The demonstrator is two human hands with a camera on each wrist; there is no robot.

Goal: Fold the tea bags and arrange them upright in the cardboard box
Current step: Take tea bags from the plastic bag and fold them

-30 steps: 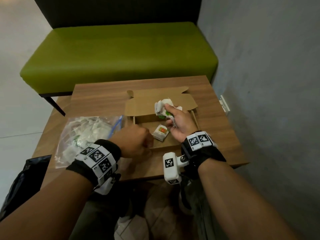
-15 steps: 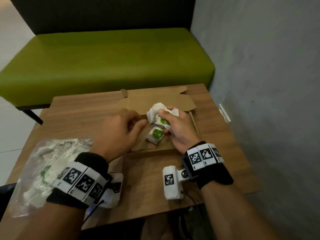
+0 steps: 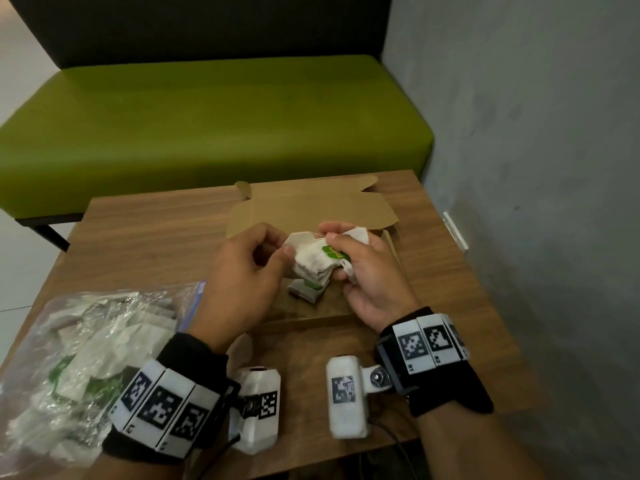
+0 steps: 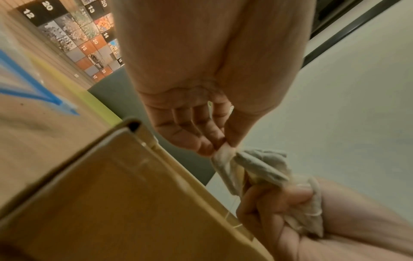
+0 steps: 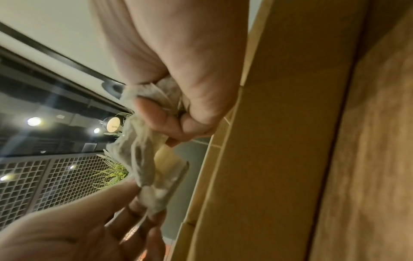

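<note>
A bunch of white tea bags (image 3: 313, 259) with a green tag hangs above the open cardboard box (image 3: 311, 209). My right hand (image 3: 360, 271) grips the bunch, fingers curled round it (image 5: 156, 114). My left hand (image 3: 249, 271) pinches the corner of one tea bag (image 4: 225, 153) between thumb and fingertips. Under the bunch, a folded tea bag (image 3: 304, 292) with a green tag lies flat on the box floor. The box wall (image 4: 156, 194) fills the lower left wrist view, and the bunch (image 5: 143, 159) spreads between both hands in the right wrist view.
A clear plastic bag (image 3: 86, 358) holding several more tea bags lies at the left on the wooden table (image 3: 156, 230). A green bench (image 3: 207, 116) stands behind the table. A grey wall (image 3: 536, 168) runs close along the right side.
My left hand came from near the plastic bag over to the box and took hold of a tea bag's corner. The right hand kept the bunch above the box.
</note>
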